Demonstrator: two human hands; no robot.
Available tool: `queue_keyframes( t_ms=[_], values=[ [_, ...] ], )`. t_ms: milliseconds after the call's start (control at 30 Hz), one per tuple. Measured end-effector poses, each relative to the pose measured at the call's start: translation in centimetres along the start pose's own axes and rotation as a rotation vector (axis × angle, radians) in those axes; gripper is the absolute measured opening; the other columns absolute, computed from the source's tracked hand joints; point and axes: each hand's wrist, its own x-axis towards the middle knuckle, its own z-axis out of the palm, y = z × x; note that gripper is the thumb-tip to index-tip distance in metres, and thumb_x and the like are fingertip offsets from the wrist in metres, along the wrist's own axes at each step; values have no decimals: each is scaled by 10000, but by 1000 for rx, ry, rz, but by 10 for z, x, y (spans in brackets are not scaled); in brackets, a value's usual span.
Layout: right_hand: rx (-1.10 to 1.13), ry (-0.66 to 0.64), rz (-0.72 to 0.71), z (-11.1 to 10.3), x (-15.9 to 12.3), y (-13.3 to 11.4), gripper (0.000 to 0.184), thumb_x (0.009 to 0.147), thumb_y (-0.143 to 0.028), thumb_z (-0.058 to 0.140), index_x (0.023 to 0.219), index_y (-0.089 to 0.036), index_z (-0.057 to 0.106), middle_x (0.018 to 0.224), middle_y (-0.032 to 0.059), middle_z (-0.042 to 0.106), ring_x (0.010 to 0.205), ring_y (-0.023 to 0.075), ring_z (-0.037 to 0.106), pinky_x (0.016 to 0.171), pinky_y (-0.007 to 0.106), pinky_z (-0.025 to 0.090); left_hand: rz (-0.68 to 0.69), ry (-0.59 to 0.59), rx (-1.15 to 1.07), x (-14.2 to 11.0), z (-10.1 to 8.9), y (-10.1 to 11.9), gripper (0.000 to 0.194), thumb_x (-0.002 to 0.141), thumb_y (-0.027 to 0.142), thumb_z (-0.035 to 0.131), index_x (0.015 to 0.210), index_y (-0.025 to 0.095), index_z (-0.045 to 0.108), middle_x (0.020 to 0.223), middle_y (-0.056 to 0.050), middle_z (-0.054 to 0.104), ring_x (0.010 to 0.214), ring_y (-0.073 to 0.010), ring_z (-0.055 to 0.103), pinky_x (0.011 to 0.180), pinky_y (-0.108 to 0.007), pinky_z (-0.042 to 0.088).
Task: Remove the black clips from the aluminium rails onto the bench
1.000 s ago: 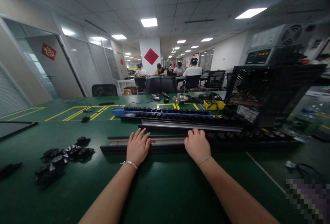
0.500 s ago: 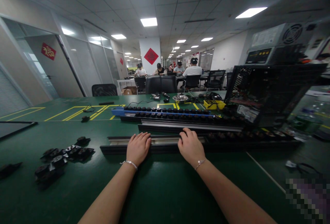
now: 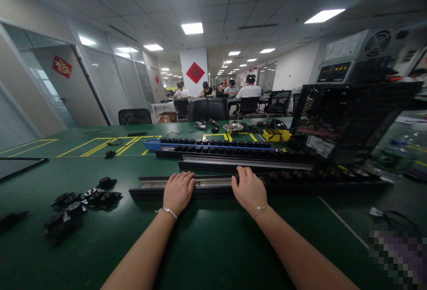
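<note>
A long black rail with a silver channel lies across the green table in front of me. My left hand rests on its near edge, fingers curled over the channel. My right hand lies on the rail a little to the right, fingers bent over the first of the black sockets that fill the rail's right half. Both wrists wear thin bracelets. What the fingertips touch is hidden.
More socket rails, one on a blue base, lie behind. Loose black sockets are scattered at the left. An open black computer case stands at the right. A metal bowl and yellow tray sit farther back. Several people sit at a far table.
My right hand has slid left along the rail, closer to my left hand. The left hand's fingers have curled a little; it has stayed in place.
</note>
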Motion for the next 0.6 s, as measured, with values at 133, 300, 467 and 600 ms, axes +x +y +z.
queue_keyframes(
  t_ms=[133, 300, 467, 600],
  values=[
    [69, 8, -77, 1, -3, -4, 340, 891, -317, 369, 1145, -162, 534, 1059, 103, 584, 883, 198, 563, 751, 303, 394, -1, 0, 2, 0, 0, 0, 382, 920, 375, 319, 1114, 237, 618, 1162, -33, 652, 1114, -203, 565, 1007, -421, 361],
    [157, 12, -199, 3, -5, -8, 305, 883, -278, 380, 1119, -166, 538, 1044, 92, 594, 905, 190, 559, 799, 289, 395, -8, -33, 4, 0, -1, 0, 395, 925, 378, 302, 1153, 237, 593, 1187, -33, 638, 1139, -204, 547, 1018, -433, 352],
    [197, 14, -253, 3, -7, -11, 264, 867, -241, 397, 1067, -161, 550, 1031, 89, 595, 897, 189, 558, 813, 300, 404, 29, -77, -13, 2, -2, 6, 415, 925, 383, 297, 1218, 221, 543, 1226, -50, 613, 1165, -203, 525, 1029, -433, 350],
    [233, 21, -291, 4, -9, -14, 267, 857, -218, 403, 1074, -159, 546, 1054, 90, 588, 896, 195, 552, 822, 322, 421, 106, -98, -49, 3, -4, 15, 409, 917, 382, 321, 1244, 232, 515, 1265, -48, 583, 1230, -213, 461, 1049, -439, 332]
  ],
)
